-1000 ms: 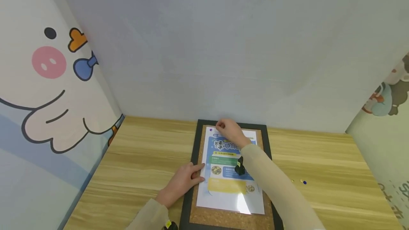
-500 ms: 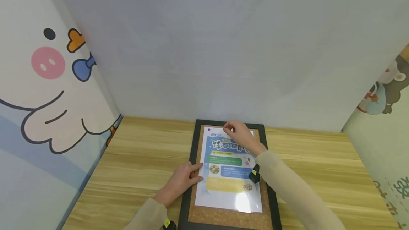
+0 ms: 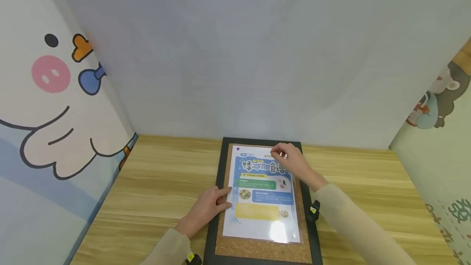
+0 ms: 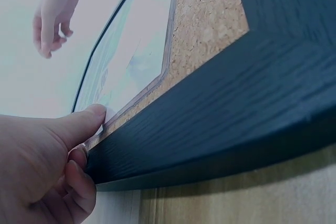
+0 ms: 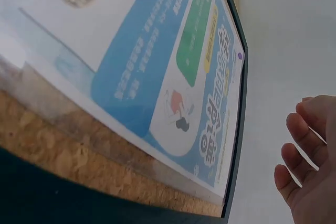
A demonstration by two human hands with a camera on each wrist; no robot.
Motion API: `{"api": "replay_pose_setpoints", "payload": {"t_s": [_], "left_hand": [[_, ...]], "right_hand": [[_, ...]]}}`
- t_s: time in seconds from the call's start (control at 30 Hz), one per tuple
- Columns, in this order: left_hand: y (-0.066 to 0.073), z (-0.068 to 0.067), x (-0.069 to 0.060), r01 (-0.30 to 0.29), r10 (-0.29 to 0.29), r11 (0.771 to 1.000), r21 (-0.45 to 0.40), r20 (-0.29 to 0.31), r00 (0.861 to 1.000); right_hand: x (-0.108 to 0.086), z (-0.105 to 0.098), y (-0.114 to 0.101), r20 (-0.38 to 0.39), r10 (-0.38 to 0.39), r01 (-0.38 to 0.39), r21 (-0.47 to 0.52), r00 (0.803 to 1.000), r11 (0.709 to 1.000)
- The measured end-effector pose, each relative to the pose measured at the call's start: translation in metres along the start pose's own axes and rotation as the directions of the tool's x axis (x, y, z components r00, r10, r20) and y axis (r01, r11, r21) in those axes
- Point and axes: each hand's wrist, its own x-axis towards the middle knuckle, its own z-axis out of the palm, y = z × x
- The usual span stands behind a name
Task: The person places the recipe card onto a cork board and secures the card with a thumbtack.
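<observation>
across the top of the sheet (image 3: 263,191) goes the right hand (image 3: 290,160): a second ago its fingertips are close by the purple pin (image 3: 238,149), and now they are past the middle of the top edge, near the upper right corner. the left hand (image 3: 205,207) stays where it was, at the left edge.

from where i stand, the sheet lies flat on the cork board (image 3: 257,249), inside the black frame (image 3: 211,244), and the whole board rests on the desk (image 3: 162,175). cork shows below the sheet and in narrow strips along its sides.

the right hand's grip is nearly closed, fingers bent and the thumb and forefinger close together above the paper. i can't tell whether anything small is pinched there. the left hand's grip is looser: thumb and forefinger reach out apart, their tips on the sheet's edge, while the other fingers bend beside the frame. it seems to be steadying the paper more than holding it.

as for progress, i'd call it an early stage. the upper left corner has its pin. the upper right corner is hidden by the hand from above, but the right wrist view shows no pin on it, and i see none at the two lower corners. those three look to be what is left.
</observation>
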Motion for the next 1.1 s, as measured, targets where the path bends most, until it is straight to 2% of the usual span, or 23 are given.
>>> {"api": "replay_pose_setpoints", "payload": {"t_s": [0.37,0.5,0.7,1.1], "left_hand": [[-0.001,0.000,0.001,-0.008,0.008,1.000,-0.008,-0.015,1.000],[0.000,0.000,0.001,-0.006,0.006,1.000,-0.012,-0.014,1.000],[0.001,0.000,-0.001,0.000,0.000,1.000,-0.017,-0.007,1.000],[0.001,0.001,-0.001,0.015,-0.015,1.000,-0.022,0.007,1.000]], "right_hand": [[-0.031,-0.021,0.018,-0.020,-0.023,0.023,-0.009,1.000,1.000],[-0.045,-0.031,0.022,-0.032,-0.006,0.006,-0.005,0.999,1.000],[-0.064,-0.044,0.030,-0.045,0.030,-0.032,-0.056,0.999,0.998],[-0.102,-0.061,0.054,-0.091,0.020,-0.028,-0.090,0.996,0.996]]}}
